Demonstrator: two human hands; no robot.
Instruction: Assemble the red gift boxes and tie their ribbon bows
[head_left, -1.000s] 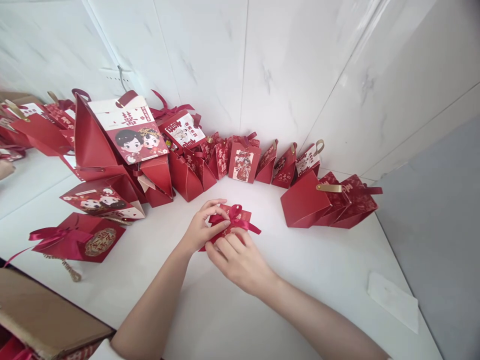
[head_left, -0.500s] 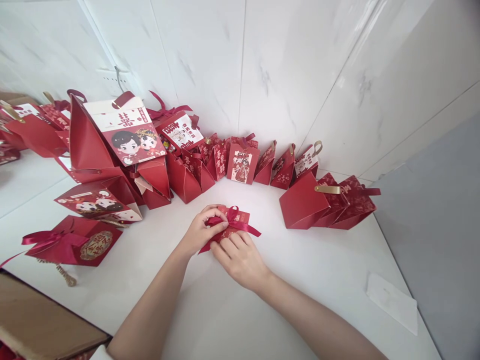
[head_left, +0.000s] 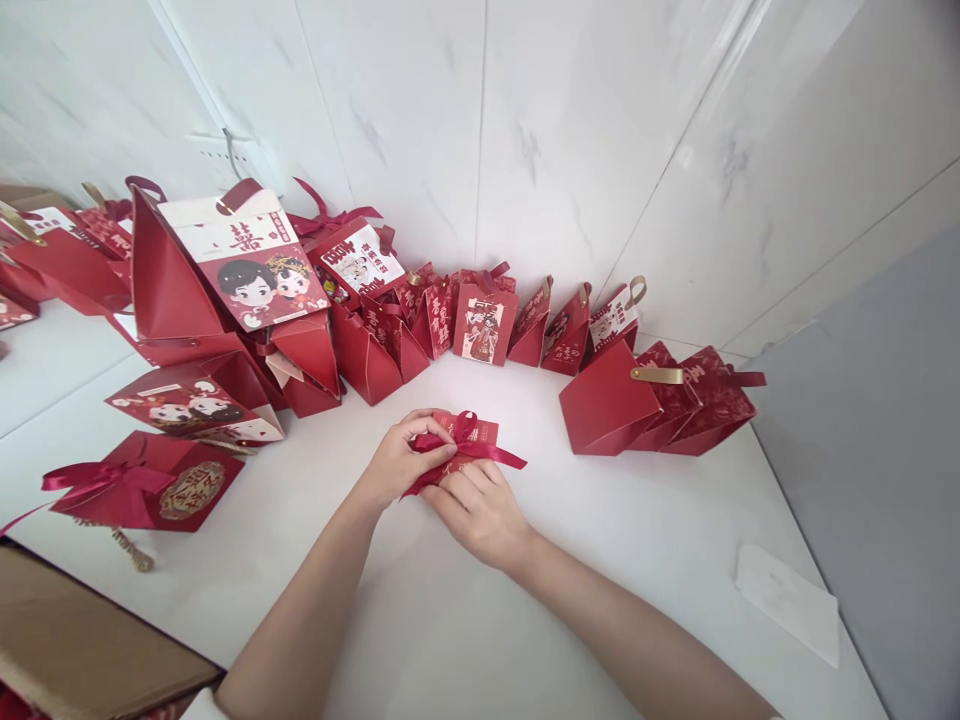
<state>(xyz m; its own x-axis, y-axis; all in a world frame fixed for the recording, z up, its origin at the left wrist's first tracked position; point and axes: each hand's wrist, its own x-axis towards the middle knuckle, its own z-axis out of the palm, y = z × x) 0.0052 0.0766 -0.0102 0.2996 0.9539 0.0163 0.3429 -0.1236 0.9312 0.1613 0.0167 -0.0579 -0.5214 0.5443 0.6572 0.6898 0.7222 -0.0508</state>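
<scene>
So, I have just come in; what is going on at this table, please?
A person's left hand pinches a glossy dark-pink ribbon looped over a small, red, printed box on the white table. The right hand has its fingers curled at the near side; what exactly they grip is hidden. Behind, red folded-card boxes stand along the white marbled wall. At left lies a red box with a dark-pink bow.

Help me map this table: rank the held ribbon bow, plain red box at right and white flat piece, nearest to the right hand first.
1. Ribbon bow: just beyond the right hand.
2. Plain red box: back and right.
3. White flat piece: far right, lower in view.
</scene>
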